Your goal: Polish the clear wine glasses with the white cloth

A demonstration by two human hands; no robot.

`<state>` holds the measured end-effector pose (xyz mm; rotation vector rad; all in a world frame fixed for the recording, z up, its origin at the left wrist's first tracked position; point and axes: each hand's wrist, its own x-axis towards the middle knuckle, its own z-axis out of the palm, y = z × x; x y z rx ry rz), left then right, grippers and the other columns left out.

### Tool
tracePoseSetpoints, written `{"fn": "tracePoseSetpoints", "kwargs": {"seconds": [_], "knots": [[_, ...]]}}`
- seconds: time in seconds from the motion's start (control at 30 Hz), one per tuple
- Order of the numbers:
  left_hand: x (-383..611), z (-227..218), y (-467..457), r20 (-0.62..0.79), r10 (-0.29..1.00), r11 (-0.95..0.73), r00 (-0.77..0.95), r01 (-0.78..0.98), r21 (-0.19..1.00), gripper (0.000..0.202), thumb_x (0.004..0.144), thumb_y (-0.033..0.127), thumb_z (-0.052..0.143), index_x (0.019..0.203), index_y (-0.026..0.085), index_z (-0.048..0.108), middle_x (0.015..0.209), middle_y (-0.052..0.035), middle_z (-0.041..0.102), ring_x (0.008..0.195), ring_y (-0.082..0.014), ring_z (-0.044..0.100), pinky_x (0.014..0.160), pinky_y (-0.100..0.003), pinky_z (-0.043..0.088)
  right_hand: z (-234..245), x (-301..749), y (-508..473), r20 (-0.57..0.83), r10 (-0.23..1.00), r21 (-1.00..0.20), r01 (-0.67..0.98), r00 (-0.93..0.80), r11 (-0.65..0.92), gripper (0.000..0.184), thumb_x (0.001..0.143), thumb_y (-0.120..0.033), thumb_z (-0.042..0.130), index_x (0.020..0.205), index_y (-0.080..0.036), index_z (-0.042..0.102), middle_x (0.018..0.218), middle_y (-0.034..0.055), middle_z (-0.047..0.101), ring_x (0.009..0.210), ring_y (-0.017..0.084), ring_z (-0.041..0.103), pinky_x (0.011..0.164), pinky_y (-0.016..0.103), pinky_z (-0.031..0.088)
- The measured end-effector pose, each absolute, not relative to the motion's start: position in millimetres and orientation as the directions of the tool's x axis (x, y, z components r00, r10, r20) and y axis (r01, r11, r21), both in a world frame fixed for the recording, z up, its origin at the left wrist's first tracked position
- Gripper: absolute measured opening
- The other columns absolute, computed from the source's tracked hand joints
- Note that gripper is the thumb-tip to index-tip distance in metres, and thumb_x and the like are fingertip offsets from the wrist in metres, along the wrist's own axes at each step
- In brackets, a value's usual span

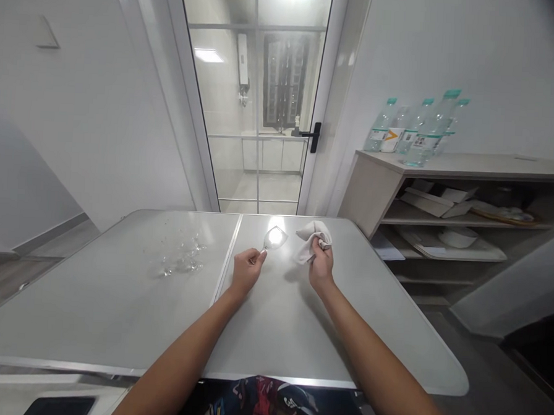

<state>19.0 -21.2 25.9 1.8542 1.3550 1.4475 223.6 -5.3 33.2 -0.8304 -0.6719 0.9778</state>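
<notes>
My left hand [248,269] is closed around the narrow end of a clear stemmed glass [275,237], whose bowl points away from me and to the right. Glare on the bowl blurs its outline. In my right hand [321,268] is a bunched, pale cloth [313,237], pinched between thumb and fingers. The cloth hangs a little above the table, to the right of the glass and apart from it. Several pieces of clear glassware [184,261] stand on the left half of the white table [113,323]; their exact shapes are hard to make out.
A metal seam [225,267] runs across the table. Beyond the far edge is a glass door [259,101] with a black handle [315,137]. At the right, a shelf unit [375,182] carries several plastic bottles [424,131] on top and trays inside.
</notes>
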Motion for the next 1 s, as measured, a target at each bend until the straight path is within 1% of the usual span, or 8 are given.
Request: {"fn": "tracePoseSetpoints", "kwargs": {"seconds": [0.07, 0.17, 0.33, 0.47, 0.6, 0.67, 0.83, 1.0], "knots": [[20.3, 24.5, -21.4, 0.376, 0.927, -0.361, -0.003, 0.275, 0.891, 0.048, 0.089, 0.055, 0.06, 0.06, 0.018, 0.051, 0.053, 0.0027, 0.041, 0.053, -0.011, 0.039, 0.055, -0.027, 0.03, 33.8, 217.5, -9.7, 0.082, 0.969, -0.823, -0.532, 0.235, 0.198, 0.047, 0.073, -0.057, 0.079, 0.104, -0.024, 0.065, 0.099, 0.0048, 0.072, 0.092, 0.024, 0.069, 0.075, 0.034, 0.056], [27.3, 22.0, -23.8, 0.077, 0.969, -0.069, 0.235, -0.04, 0.997, 0.05, 0.086, 0.061, 0.061, 0.062, 0.018, 0.052, 0.051, 0.0038, 0.039, 0.045, -0.0088, 0.034, 0.047, -0.026, 0.026, 33.4, 201.7, -21.0, 0.113, 0.991, -0.825, -0.563, -0.074, 0.051, 0.048, 0.079, -0.065, 0.071, 0.104, -0.024, 0.067, 0.095, 0.007, 0.074, 0.09, 0.028, 0.071, 0.074, 0.04, 0.058], [35.0, 22.5, -25.8, -0.208, 0.805, 0.369, 0.556, -0.194, 0.909, 0.05, 0.08, 0.061, 0.066, 0.064, 0.018, 0.047, 0.055, 0.0066, 0.033, 0.042, -0.0043, 0.021, 0.043, -0.023, 0.018, 30.2, 187.5, -32.4, 0.095, 0.973, -0.852, -0.523, -0.208, -0.029, 0.051, 0.074, -0.063, 0.077, 0.099, -0.02, 0.066, 0.093, 0.0097, 0.075, 0.086, 0.03, 0.072, 0.071, 0.041, 0.058], [37.2, 18.2, -23.2, -0.125, 0.874, 0.21, 0.469, -0.134, 0.969, 0.053, 0.08, 0.062, 0.065, 0.058, 0.019, 0.044, 0.051, 0.0059, 0.035, 0.041, -0.0053, 0.026, 0.042, -0.023, 0.022, 27.2, 189.3, -29.9, 0.143, 0.987, -0.868, -0.487, -0.069, 0.092, 0.047, 0.068, -0.045, 0.087, 0.101, -0.021, 0.063, 0.092, 0.0056, 0.074, 0.08, 0.024, 0.07, 0.07, 0.035, 0.056], [42.4, 11.0, -24.8, 0.227, 0.935, -0.273, 0.271, 0.147, 0.951, 0.047, 0.086, 0.051, 0.06, 0.055, 0.017, 0.048, 0.05, 0.0026, 0.043, 0.049, -0.0093, 0.04, 0.05, -0.024, 0.031, 25.9, 189.9, -27.8, 0.19, 0.975, -0.851, -0.477, 0.114, 0.222, 0.052, 0.06, -0.031, 0.093, 0.101, -0.023, 0.061, 0.088, 0.0009, 0.072, 0.075, 0.019, 0.067, 0.067, 0.031, 0.054], [45.1, 8.7, -26.8, 0.326, 0.916, -0.375, 0.232, 0.213, 0.902, 0.04, 0.085, 0.042, 0.06, 0.056, 0.017, 0.049, 0.055, 0.0018, 0.047, 0.056, -0.01, 0.045, 0.054, -0.023, 0.034, 26.5, 189.7, -27.9, 0.16, 0.983, -0.851, -0.493, 0.086, 0.182, 0.047, 0.061, -0.031, 0.092, 0.097, -0.022, 0.064, 0.091, 0.0027, 0.073, 0.078, 0.021, 0.069, 0.07, 0.032, 0.055], [47.0, 6.9, -27.8, 0.019, 0.904, -0.011, 0.428, -0.02, 1.0, 0.026, 0.075, 0.034, 0.06, 0.057, 0.017, 0.05, 0.05, 0.0027, 0.046, 0.044, -0.0097, 0.043, 0.047, -0.024, 0.04, 26.9, 190.7, -28.1, 0.062, 0.997, -0.808, -0.588, -0.039, 0.027, 0.039, 0.063, -0.037, 0.09, 0.091, -0.022, 0.067, 0.089, 0.0029, 0.074, 0.083, 0.023, 0.071, 0.074, 0.035, 0.058], [42.4, 11.4, -28.2, -0.129, 0.817, 0.259, 0.562, -0.157, 0.953, 0.01, 0.065, 0.022, 0.063, 0.068, 0.013, 0.06, 0.06, -0.0005, 0.054, 0.049, -0.0105, 0.05, 0.05, -0.027, 0.05, 25.0, 192.3, -29.2, 0.08, 0.984, -0.889, -0.458, -0.16, -0.002, 0.034, 0.068, -0.038, 0.089, 0.087, -0.021, 0.066, 0.08, 0.0022, 0.071, 0.072, 0.02, 0.067, 0.065, 0.032, 0.055]]}}
